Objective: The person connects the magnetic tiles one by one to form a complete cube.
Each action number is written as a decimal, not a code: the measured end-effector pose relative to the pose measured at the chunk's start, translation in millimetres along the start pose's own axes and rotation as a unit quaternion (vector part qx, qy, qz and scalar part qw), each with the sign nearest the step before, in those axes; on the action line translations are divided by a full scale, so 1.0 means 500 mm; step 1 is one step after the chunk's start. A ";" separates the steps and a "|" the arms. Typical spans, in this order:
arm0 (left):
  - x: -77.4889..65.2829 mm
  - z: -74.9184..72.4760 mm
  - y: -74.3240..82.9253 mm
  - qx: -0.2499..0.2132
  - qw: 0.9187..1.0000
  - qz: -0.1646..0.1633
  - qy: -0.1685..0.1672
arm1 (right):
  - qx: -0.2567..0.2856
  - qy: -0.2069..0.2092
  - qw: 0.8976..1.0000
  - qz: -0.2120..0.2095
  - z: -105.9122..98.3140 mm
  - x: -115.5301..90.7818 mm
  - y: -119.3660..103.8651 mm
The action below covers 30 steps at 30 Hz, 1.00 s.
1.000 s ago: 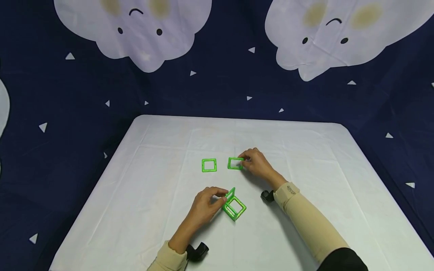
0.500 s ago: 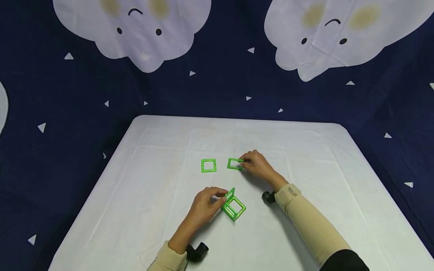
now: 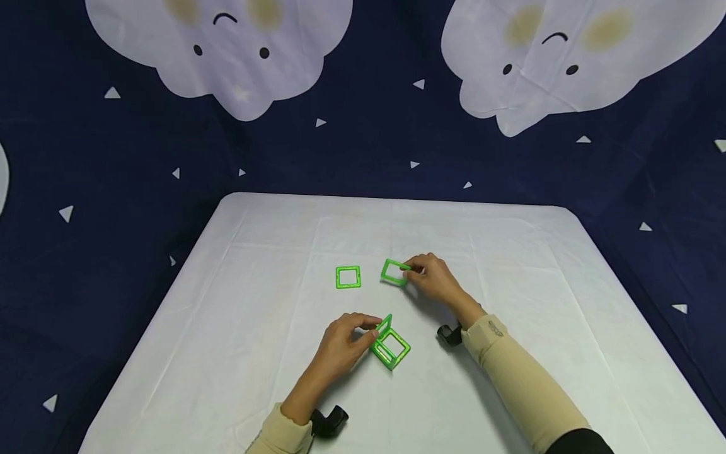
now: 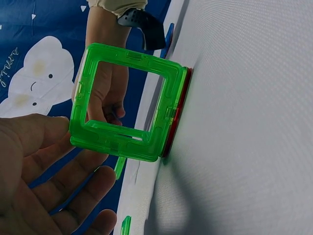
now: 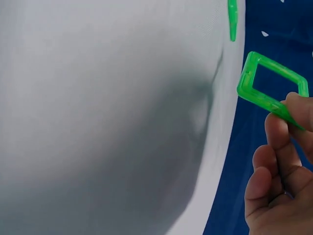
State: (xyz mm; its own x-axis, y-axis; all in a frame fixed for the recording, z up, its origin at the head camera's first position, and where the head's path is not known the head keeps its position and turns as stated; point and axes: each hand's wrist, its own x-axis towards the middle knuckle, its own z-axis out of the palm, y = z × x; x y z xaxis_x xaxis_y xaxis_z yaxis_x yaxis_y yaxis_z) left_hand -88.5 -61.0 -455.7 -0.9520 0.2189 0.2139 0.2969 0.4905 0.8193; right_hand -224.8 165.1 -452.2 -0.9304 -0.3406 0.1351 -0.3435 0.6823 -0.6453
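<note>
In the head view, my left hand [image 3: 340, 343] is at a small group of joined green magnetic tiles [image 3: 406, 349] near the table's middle. Its thumb and forefinger pinch the left edge of an open-framed square tile [image 4: 117, 142], large in the left wrist view, while the other fingers spread loosely. Farther back, my right hand [image 3: 433, 275] pinches a single green square magnetic tile [image 3: 384, 269] by its right side. This tile [image 5: 248, 81] is tilted, one corner up, and appears raised off the cloth. A loose green square tile [image 3: 338, 277] lies flat left of it.
A white cloth [image 3: 272, 302] covers the table, with light creases. Behind it hangs a dark blue backdrop [image 3: 368, 164] with white clouds and small triangles. A dark red strip [image 4: 177, 115] shows along the tile's table-side edge in the left wrist view.
The right hand has lifted and tilted its tile, which lay nearly flat before; that hand has shifted slightly right. The left hand and joined tiles stay put.
</note>
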 end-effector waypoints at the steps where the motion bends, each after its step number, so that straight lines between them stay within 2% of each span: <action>1: 0.000 0.000 0.000 -0.001 1.000 -0.001 0.000 | 0.001 0.003 1.000 0.003 -0.001 -0.003 -0.001; 30: 0.003 0.001 -0.003 -0.015 1.000 0.006 0.003 | 0.046 0.047 0.996 0.060 -0.007 -0.077 -0.024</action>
State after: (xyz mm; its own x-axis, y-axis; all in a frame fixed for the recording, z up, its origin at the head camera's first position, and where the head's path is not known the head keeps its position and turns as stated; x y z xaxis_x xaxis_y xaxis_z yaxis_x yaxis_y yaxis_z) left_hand -90.4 -60.9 -457.0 -0.9489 0.2199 0.2263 0.3056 0.4618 0.8327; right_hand -185.1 172.5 -446.8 -0.9736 -0.1944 0.1198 -0.2194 0.6509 -0.7268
